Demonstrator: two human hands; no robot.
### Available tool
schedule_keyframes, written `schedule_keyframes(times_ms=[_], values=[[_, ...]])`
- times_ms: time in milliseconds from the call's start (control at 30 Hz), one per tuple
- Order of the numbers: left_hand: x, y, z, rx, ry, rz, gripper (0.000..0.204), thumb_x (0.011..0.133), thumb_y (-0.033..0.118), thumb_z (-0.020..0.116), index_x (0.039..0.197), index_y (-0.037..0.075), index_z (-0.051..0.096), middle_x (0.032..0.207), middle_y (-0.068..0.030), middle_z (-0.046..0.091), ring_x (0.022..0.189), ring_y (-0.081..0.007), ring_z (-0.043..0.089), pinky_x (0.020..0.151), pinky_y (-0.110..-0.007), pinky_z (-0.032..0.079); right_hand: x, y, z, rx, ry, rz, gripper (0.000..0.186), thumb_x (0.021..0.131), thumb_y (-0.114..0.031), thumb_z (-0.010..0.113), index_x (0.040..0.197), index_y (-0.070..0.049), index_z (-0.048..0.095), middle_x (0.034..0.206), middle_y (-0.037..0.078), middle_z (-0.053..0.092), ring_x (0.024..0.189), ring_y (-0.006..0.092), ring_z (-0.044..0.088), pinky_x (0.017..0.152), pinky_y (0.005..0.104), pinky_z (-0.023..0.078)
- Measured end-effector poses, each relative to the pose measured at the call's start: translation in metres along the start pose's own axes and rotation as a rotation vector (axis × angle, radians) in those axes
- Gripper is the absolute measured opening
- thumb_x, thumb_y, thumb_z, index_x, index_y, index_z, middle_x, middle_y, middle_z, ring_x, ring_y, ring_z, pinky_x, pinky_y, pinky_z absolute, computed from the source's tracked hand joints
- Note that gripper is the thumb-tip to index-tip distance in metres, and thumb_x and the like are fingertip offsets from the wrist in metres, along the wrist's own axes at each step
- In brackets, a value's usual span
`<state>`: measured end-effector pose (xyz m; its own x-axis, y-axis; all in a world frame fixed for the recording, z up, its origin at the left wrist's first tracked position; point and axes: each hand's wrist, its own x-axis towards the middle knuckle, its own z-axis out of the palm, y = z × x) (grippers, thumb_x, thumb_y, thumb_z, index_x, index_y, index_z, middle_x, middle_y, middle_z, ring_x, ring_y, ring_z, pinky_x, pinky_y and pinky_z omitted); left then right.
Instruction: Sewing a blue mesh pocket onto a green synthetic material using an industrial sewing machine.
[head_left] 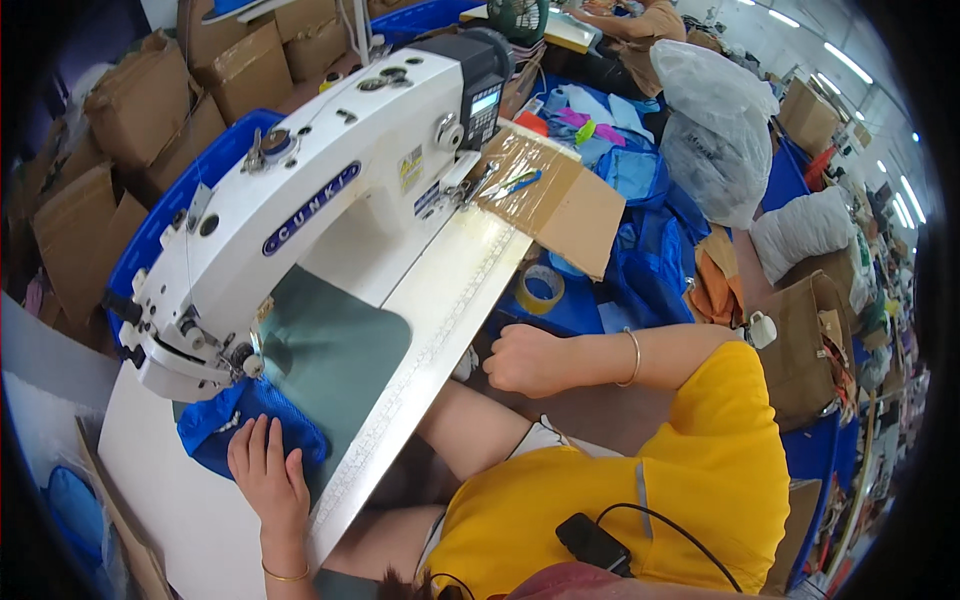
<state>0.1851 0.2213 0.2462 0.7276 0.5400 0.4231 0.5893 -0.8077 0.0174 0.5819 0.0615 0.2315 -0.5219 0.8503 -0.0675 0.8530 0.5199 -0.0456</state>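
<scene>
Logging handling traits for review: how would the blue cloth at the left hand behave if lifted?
The blue cloth is probably floppy, given its soft folds; likely light, since it looks thin; perhaps slippery, judging by its sheen.

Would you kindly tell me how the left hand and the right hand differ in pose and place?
The left hand lies open, while the right hand is curled into a fist. The left hand rests on the blue cloth, whereas the right hand is past the edge of the sewing table. Both are bare, with a bangle at the wrist.
</scene>
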Motion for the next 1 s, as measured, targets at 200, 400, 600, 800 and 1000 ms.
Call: schedule_keyframes(times_ms=[200,400,600,800,1000], values=[[-0.014,0.002,-0.007,0.03,0.107,0.015,0.06,0.096,0.045,0.065,0.134,-0.001,0.064,0.138,-0.016,0.063,0.128,-0.0379,0.055,0.109,-0.05,0.041,0.034,-0.014,-0.04,-0.064,-0.316,0.077,0.027,0.077,-0.037,0.074,0.058,-0.018,0.072,0.064,0.004,0.067,0.068,0.0253,0.069,0.061,0.0381,0.051],[-0.016,0.019,-0.012,0.017,0.139,0.024,0.063,0.078,0.047,0.08,0.123,0.004,0.07,0.127,-0.0115,0.068,0.116,-0.0326,0.061,0.102,-0.047,0.046,0.084,-0.016,-0.049,0.182,0.148,-0.196,0.021,0.085,-0.026,0.073,0.071,-0.013,0.064,0.079,0.005,0.058,0.079,0.0264,0.062,0.069,0.0389,0.051],[-0.006,0.027,0.005,-0.008,0.161,0.116,0.04,0.078,0.025,0.08,0.112,0.005,0.072,0.115,-0.0099,0.068,0.109,-0.03,0.063,0.099,-0.048,0.049,0.143,-0.03,-0.031,0.255,0.363,-0.334,0.011,0.083,-0.016,0.069,0.084,-0.009,0.061,0.086,0.005,0.057,0.084,0.0251,0.059,0.072,0.0375,0.051],[0.006,0.026,0.012,-0.088,0.145,0.166,0.033,0.07,0.009,0.077,0.101,0.002,0.071,0.106,-0.0118,0.067,0.097,-0.0303,0.064,0.096,-0.048,0.052,0.169,-0.026,-0.023,0.272,0.342,-0.379,0.015,0.082,-0.009,0.07,0.095,-0.006,0.066,0.1,0.006,0.066,0.088,0.0243,0.062,0.074,0.0354,0.053],[0.013,0.017,0.013,-0.209,0.234,0.095,0.039,0.065,0.008,0.081,0.101,0.0,0.068,0.097,-0.0132,0.065,0.084,-0.0301,0.062,0.077,-0.042,0.051,0.185,-0.025,-0.021,0.361,0.471,-0.314,0.017,0.082,-0.006,0.073,0.098,-0.004,0.068,0.1,0.007,0.068,0.083,0.0257,0.067,0.068,0.0356,0.056]])
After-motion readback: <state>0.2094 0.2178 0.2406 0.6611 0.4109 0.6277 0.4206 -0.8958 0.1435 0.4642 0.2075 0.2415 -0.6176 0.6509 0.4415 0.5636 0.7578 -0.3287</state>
